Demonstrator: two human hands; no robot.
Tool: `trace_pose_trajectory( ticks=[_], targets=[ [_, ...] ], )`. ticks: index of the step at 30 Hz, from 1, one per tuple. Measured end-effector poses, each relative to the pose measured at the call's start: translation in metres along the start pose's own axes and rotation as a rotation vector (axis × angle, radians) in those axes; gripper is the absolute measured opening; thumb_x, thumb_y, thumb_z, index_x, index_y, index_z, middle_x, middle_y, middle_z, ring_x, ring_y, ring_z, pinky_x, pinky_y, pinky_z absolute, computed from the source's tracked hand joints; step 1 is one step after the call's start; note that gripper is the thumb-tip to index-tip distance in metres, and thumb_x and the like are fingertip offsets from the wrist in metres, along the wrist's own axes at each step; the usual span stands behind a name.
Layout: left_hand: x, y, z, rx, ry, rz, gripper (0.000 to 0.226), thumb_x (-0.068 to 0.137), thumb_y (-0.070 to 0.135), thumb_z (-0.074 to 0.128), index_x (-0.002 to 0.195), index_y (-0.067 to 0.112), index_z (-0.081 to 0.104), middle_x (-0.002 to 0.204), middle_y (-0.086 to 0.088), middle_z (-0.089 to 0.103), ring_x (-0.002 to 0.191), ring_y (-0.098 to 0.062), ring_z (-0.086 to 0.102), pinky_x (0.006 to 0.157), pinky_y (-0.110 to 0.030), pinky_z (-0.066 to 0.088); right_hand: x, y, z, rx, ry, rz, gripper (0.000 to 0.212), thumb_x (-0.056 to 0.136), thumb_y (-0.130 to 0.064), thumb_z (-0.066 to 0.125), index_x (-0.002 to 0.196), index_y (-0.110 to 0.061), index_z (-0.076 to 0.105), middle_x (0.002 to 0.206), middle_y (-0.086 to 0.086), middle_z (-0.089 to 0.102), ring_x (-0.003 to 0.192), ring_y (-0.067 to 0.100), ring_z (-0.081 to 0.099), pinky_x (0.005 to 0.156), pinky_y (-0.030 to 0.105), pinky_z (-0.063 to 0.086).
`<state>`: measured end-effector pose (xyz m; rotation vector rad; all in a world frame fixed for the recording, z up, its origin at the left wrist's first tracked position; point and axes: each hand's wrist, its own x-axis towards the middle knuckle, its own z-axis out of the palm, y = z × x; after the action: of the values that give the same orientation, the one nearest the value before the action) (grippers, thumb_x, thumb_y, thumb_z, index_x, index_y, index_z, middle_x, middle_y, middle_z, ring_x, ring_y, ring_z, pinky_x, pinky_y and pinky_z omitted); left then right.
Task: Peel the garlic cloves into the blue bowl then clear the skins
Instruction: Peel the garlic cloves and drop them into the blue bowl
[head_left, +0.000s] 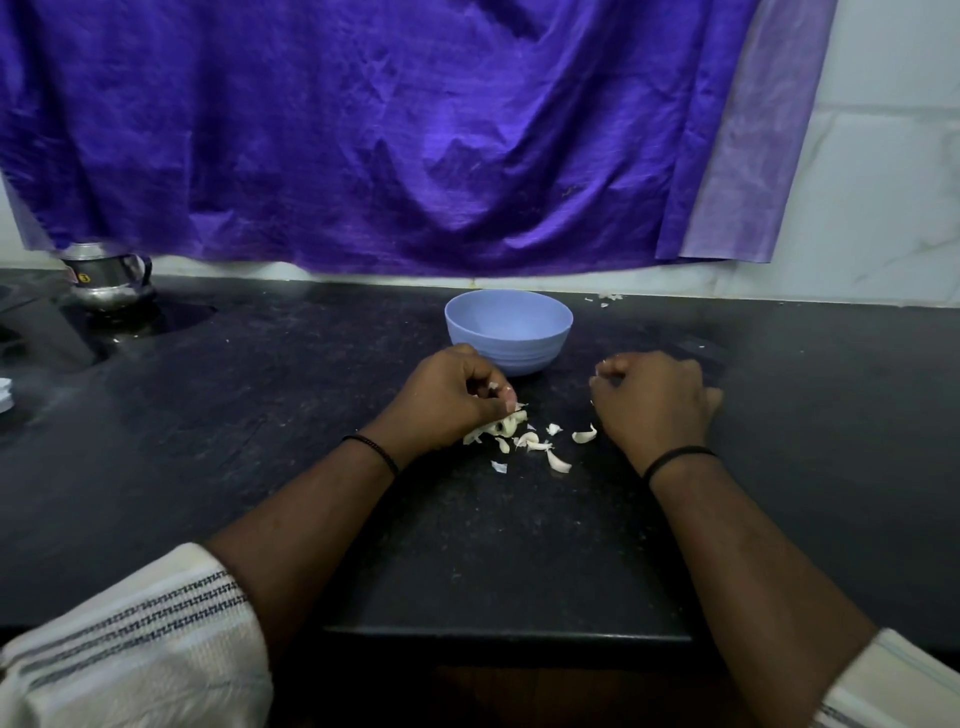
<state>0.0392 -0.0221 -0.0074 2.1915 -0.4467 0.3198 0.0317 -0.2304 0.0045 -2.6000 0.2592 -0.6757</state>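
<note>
Gripping garlic (496, 427) in our curled left hand (451, 402), we keep our right hand (655, 400) curled on the counter (260, 415); what it holds, we cannot tell.
Bowl (509, 330) sits just behind both hands; skins (550, 447) lie scattered between them.

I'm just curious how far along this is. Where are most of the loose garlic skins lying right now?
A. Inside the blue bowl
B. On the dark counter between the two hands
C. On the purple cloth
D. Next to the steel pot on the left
B: the garlic skins lie scattered on the dark counter between the left hand and the right hand, in front of the blue bowl.
</note>
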Motion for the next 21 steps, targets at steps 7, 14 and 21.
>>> trace_pose_trajectory(
  ticks=[7,14,21],
  targets=[
    [0.002,-0.001,-0.003,-0.053,0.195,-0.081,0.04,0.086,0.019,0.075,0.053,0.016,0.053,0.073,-0.001,0.058,0.063,-0.008,0.056,0.063,-0.027,0.046,-0.004,-0.005,0.014,0.35,0.006,-0.263,0.017,0.082,-0.013,0.07,0.086,-0.03,0.068,0.084,-0.009,0.066,0.077,0.01,0.056,0.079,0.034,0.051],
    [0.004,-0.004,-0.006,0.008,0.271,-0.059,0.027,0.077,-0.002,0.07,0.08,0.025,0.064,0.087,0.001,0.062,0.074,-0.01,0.057,0.068,-0.025,0.049,-0.007,-0.007,0.018,0.317,-0.142,-0.397,0.011,0.085,-0.019,0.072,0.086,-0.029,0.076,0.079,-0.013,0.06,0.067,-0.002,0.053,0.068,0.02,0.043],
    [-0.002,0.006,-0.009,-0.054,0.219,-0.134,0.037,0.085,0.0,0.054,0.065,0.023,0.075,0.062,0.008,0.071,0.062,-0.006,0.065,0.06,-0.02,0.052,-0.01,-0.013,0.021,0.173,-0.241,-0.474,0.018,0.084,-0.017,0.063,0.09,-0.029,0.077,0.084,-0.011,0.065,0.084,0.013,0.061,0.076,0.029,0.049]
  ],
)
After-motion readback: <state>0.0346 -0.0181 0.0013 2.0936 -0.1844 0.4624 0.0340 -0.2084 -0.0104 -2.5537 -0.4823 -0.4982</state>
